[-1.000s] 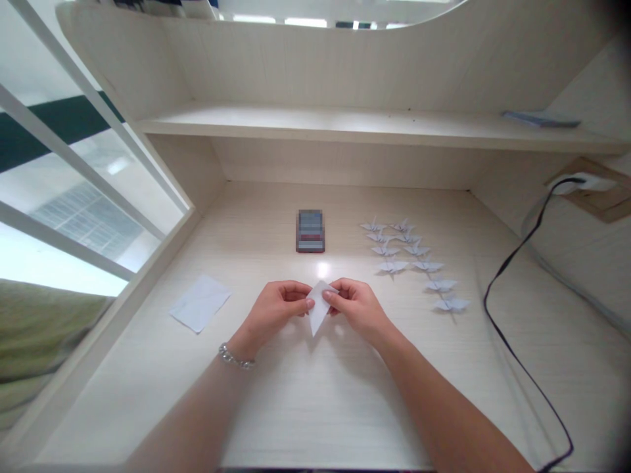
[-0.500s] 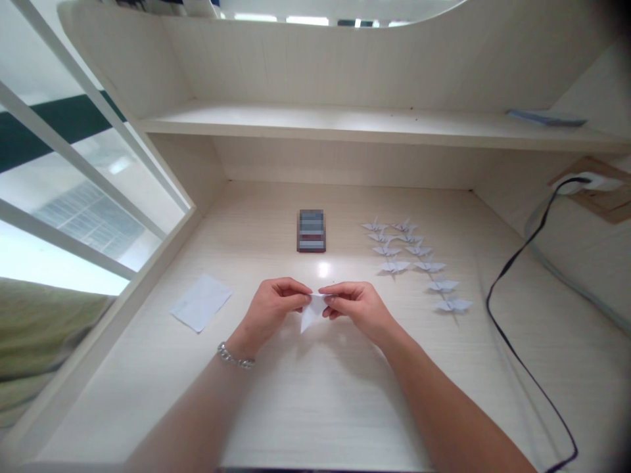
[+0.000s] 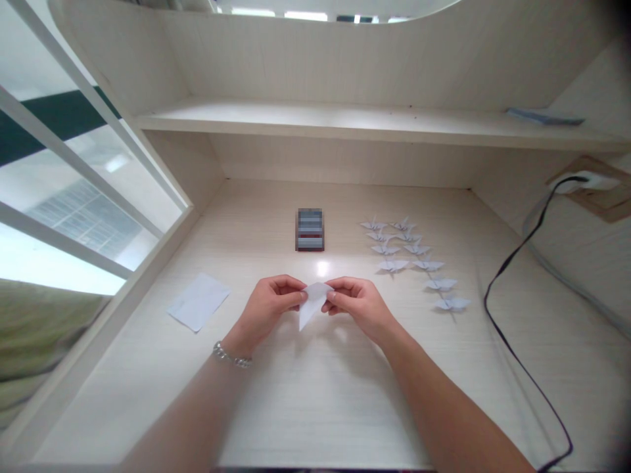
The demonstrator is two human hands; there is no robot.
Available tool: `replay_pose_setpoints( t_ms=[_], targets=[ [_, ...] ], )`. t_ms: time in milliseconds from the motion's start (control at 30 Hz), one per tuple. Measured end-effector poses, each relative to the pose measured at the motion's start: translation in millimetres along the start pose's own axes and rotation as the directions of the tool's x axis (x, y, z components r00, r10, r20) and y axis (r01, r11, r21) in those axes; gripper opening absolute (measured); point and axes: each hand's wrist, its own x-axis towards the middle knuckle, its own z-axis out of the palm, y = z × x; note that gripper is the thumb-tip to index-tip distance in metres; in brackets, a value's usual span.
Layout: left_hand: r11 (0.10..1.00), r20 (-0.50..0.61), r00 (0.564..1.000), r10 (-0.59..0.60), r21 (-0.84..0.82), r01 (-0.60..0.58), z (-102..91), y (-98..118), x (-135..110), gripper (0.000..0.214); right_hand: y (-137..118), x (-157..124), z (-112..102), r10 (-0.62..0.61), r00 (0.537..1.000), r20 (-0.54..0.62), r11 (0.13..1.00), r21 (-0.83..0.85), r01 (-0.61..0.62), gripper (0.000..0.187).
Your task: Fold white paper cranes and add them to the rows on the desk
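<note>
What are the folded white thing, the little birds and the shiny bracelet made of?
The folded piece and the origami cranes look like thin, matte white paper, because they hold sharp creases. The bracelet looks like polished silver-coloured metal: its links glint in the light, though which metal is impossible to tell.

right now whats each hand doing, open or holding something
Left hand: closed, pinching the folded white paper.
Right hand: closed, pinching the same paper from the other side.
</note>
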Motion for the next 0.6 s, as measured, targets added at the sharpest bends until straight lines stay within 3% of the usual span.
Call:
replay_pose_setpoints(
  t_ms=[300,600],
  targets=[
    [0.999,-0.028,0.998,0.053,-0.002,-0.053,0.8,-1.1,0.5,0.008,0.9,-0.6,0.3,0.033,0.997,-0.068,0.999,-0.001,-0.033,0.026],
    [0.958,-0.040,0.984,0.176,0.237,-0.162,-0.4,0.8,-1.3,0.012,-5.1,-1.7,-4.4,-0.003,1.000,0.004,1.000,-0.025,0.003,0.021]
  ],
)
